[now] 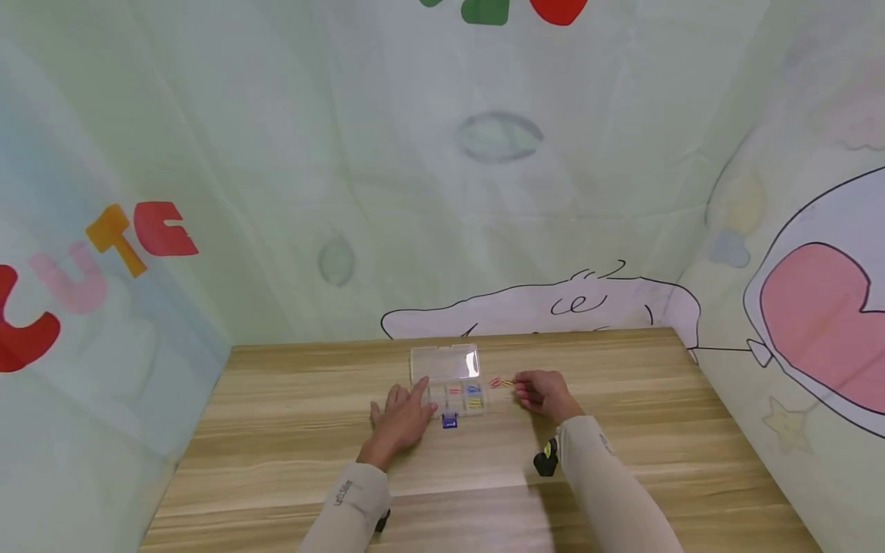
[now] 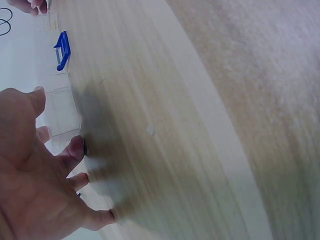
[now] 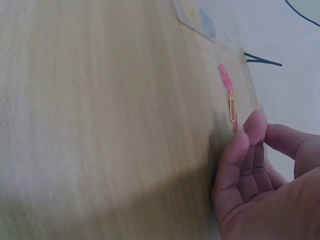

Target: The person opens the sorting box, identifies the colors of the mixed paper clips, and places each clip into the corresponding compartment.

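A clear plastic compartment box (image 1: 455, 414) sits on the table with its transparent lid (image 1: 439, 363) raised at the back and a blue latch (image 1: 450, 421) at the front. Pink, blue and yellow paper clips (image 1: 474, 403) lie in its compartments. At the box's left end, my left hand (image 1: 403, 417) rests with fingers spread. To the right of the box, a pink paper clip (image 3: 225, 77) and a yellow paper clip (image 3: 232, 106) lie in a line. My right hand (image 1: 546, 393) pinches a red paper clip (image 3: 236, 125) at the end of that line, mostly hidden by the fingertips.
The wood-grain table (image 1: 290, 461) runs back to a printed cloth wall (image 1: 290, 153) with cartoon shapes. Similar cloth walls stand at both sides. Small black devices, one with a yellow-green mark (image 1: 546, 458), are at the wrists.
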